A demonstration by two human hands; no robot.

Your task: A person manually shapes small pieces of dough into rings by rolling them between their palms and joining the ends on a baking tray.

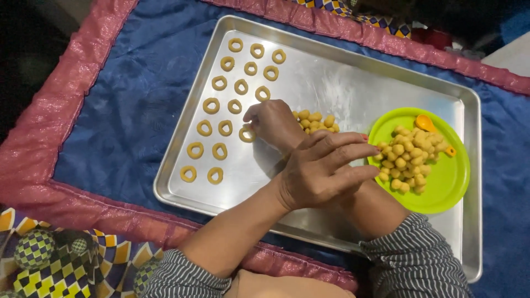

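A: Where are the two hands?

B: They cross over a metal baking tray [353,94]. The right hand [274,124] reaches toward ten o'clock, under the left wrist, and rests on the tray near its middle. Its fingers are curled down and closed together on a dough ring [247,133] at its nine o'clock side. I cannot tell whether they pinch it or only press it.

A: And the left?

B: The left hand [323,168] lies over the right forearm, pointing toward three o'clock. Its fingers are stretched out and loosely together, tips just at the rim of a lime-green plate [450,182]. It holds nothing that I can see.

A: What sits on that plate?

B: A heap of small dough balls [408,160], and an orange spoon [428,124] at the plate's twelve o'clock edge.

A: Anything else on the tray?

B: Rows of dough rings [226,105] fill its ten o'clock part, three across, running from the far corner down toward the near edge. A smaller heap of dough balls [316,121] lies bare on the metal, just at three o'clock of the right hand and touching it.

A: And under the tray?

B: A blue quilted cloth [127,110] with a pink shiny border [44,132]. Striped sleeves [414,259] show at six o'clock.
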